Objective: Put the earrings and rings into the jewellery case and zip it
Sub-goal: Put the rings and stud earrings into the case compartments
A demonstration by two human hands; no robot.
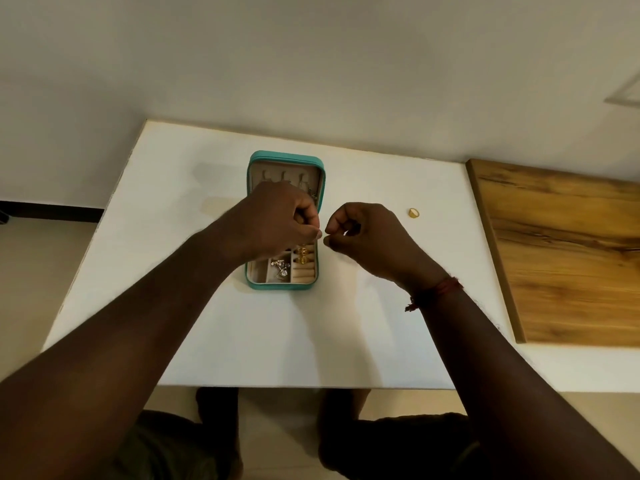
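A white surface runs up to a pale wall, with a wooden board lying along its right side. Over the middle of it both grips are pressed together: the left hand has its fingers curled and its thumb and forefinger pinched, and the right hand, a red thread at its wrist, makes the same pinch, the two sets of tips almost meeting. What they hold is too small to make out; I take it to be an earring passed or fitted between them. The left hand hangs over the open jewellery case, a teal box lying flat with its lid folded back towards the wall, and it hides the hinge and part of the tray. In the near half, silver earrings lie in the middle compartment and gold rings sit in the padded rolls to their right; something hangs from the hooks in the lid, though it is blurred. One gold ring lies loose on the surface, well apart from the case and to the right of the right hand. The step in hand seems to be the loading, near its end. The next move calls for setting this small item down inside the case without dropping it, then fetching the loose ring; closing the lid and running the zip are not yet begun
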